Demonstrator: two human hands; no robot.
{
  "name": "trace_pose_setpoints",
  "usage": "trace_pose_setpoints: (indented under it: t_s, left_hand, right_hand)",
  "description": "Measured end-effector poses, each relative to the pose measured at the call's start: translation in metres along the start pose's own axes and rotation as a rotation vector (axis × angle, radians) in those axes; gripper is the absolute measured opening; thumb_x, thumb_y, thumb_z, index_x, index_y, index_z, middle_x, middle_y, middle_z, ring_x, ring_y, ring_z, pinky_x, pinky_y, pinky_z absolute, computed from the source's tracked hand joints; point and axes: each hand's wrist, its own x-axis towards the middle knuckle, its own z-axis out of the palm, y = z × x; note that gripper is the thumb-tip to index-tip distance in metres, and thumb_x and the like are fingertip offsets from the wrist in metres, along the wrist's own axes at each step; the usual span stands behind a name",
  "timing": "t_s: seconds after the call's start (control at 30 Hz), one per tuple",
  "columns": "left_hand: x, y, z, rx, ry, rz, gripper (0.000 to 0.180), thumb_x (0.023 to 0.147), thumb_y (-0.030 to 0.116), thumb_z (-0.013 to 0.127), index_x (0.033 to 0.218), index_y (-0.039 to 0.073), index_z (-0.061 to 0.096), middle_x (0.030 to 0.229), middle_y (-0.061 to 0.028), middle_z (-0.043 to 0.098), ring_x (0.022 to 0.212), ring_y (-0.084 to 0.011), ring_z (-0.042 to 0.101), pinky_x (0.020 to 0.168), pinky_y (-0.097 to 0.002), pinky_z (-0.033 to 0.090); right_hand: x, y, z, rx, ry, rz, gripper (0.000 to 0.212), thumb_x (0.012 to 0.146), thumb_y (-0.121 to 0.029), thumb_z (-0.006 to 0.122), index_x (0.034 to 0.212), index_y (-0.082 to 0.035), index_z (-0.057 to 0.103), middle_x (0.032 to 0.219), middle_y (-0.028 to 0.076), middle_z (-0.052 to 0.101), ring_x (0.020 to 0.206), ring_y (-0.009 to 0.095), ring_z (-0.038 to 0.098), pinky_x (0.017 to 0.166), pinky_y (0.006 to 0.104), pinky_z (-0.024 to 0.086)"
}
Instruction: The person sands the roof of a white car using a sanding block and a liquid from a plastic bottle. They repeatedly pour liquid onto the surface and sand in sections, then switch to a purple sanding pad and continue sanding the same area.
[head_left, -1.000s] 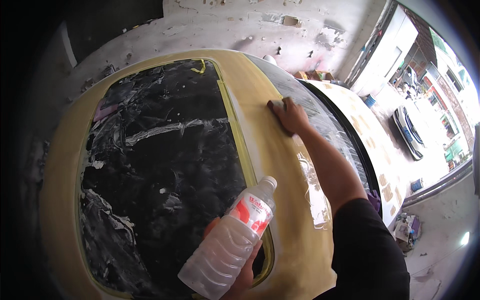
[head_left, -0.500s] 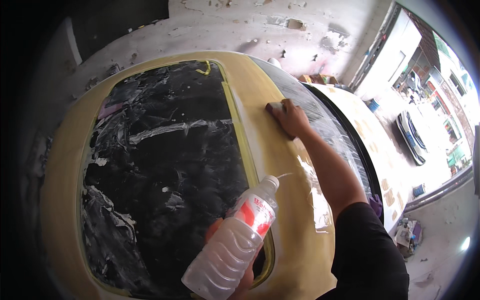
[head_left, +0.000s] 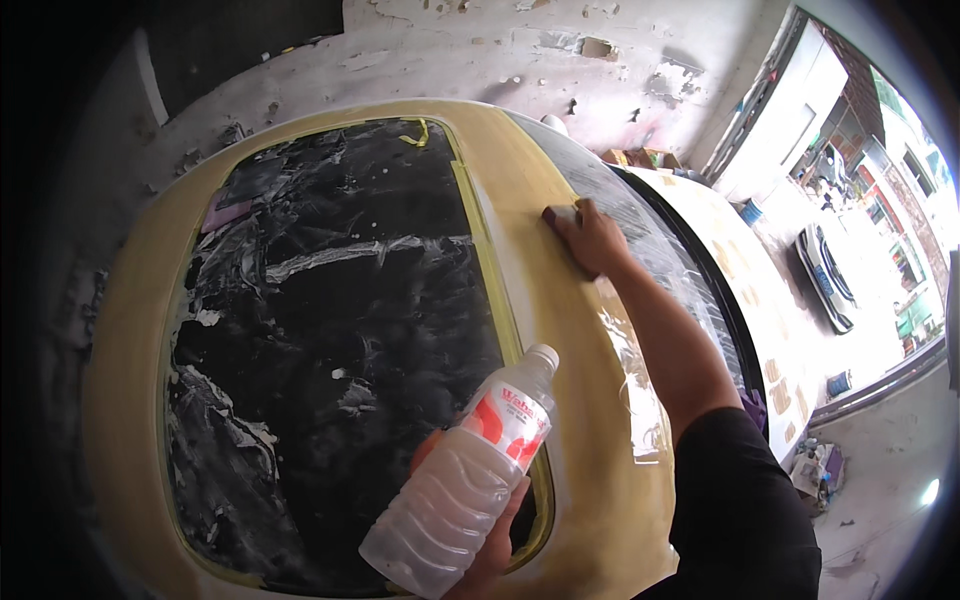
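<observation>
A car roof spreads below me, its surface dull yellow-tan and wet and shiny in a patch beside my right forearm. My right hand is closed on a brownish sanding block and presses it against the roof strip near the windshield. Nearer to me, my left hand wraps round a clear plastic bottle with a red and white label. The bottle tilts, its uncapped-looking mouth toward the roof strip. Most of the left hand is hidden behind it.
Black sheeting with whitish smears covers the roof opening, edged by yellow masking tape. The windshield and patchy hood lie to the right. Beyond an open doorway, a car bumper rests on the floor. A peeling wall stands behind.
A thin stream of water at the bottle's mouth no longer shows. The right hand and block appear slightly further right, as the whole view has shifted a little.
</observation>
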Motion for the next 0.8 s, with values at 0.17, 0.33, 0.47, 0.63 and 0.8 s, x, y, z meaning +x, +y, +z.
trace_pose_setpoints:
  t_s: [0.17, 0.33, 0.47, 0.63, 0.8]
  left_hand:
    - [-0.003, -0.002, 0.014, -0.229, 0.057, -0.009, 0.066, 0.086, 0.015, 0.076, 0.14, 0.0, 0.043, 0.127, -0.0117, 0.051, 0.117, -0.0242, 0.051, 0.101, -0.0381, 0.042]
    - [-0.001, -0.003, 0.009, -0.158, 0.029, -0.006, 0.063, 0.087, 0.016, 0.075, 0.139, 0.0, 0.043, 0.125, -0.0114, 0.052, 0.114, -0.0239, 0.052, 0.099, -0.0379, 0.043]
    - [0.0, -0.006, 0.005, -0.111, 0.005, -0.005, 0.06, 0.088, 0.017, 0.074, 0.138, 0.0, 0.044, 0.124, -0.0112, 0.053, 0.112, -0.0237, 0.053, 0.097, -0.0378, 0.044]
    - [-0.004, -0.008, 0.007, -0.077, 0.005, -0.002, 0.057, 0.089, 0.017, 0.073, 0.136, 0.001, 0.045, 0.122, -0.011, 0.054, 0.11, -0.0233, 0.053, 0.095, -0.0377, 0.045]
    - [-0.001, -0.006, 0.005, -0.11, 0.013, 0.002, 0.055, 0.09, 0.018, 0.072, 0.135, 0.001, 0.046, 0.12, -0.0107, 0.055, 0.107, -0.023, 0.054, 0.092, -0.0375, 0.046]
  right_hand:
    - [0.058, -0.012, 0.004, 0.011, -0.016, 0.085, 0.071, 0.095, -0.061, 0.054, 0.132, -0.001, 0.051, 0.113, 0.033, 0.066, 0.108, 0.046, 0.065, 0.093, 0.0516, 0.052]
    - [-0.056, -0.006, -0.018, 0.019, -0.025, -0.081, 0.075, 0.091, -0.065, 0.057, 0.136, -0.006, 0.053, 0.118, 0.033, 0.064, 0.112, 0.048, 0.062, 0.097, 0.052, 0.049]
    - [-0.062, -0.001, -0.011, 0.04, 0.037, -0.208, 0.068, 0.093, -0.058, 0.059, 0.135, -0.006, 0.054, 0.115, 0.033, 0.064, 0.11, 0.048, 0.063, 0.095, 0.0519, 0.05]
    - [0.06, -0.015, 0.012, 0.068, 0.023, 0.081, 0.065, 0.096, -0.057, 0.054, 0.132, -0.002, 0.055, 0.112, 0.028, 0.069, 0.107, 0.044, 0.066, 0.091, 0.0498, 0.051]
    - [0.007, -0.016, -0.01, 0.066, -0.04, 0.038, 0.077, 0.092, -0.067, 0.054, 0.133, -0.002, 0.055, 0.112, 0.033, 0.066, 0.108, 0.045, 0.065, 0.092, 0.05, 0.053]
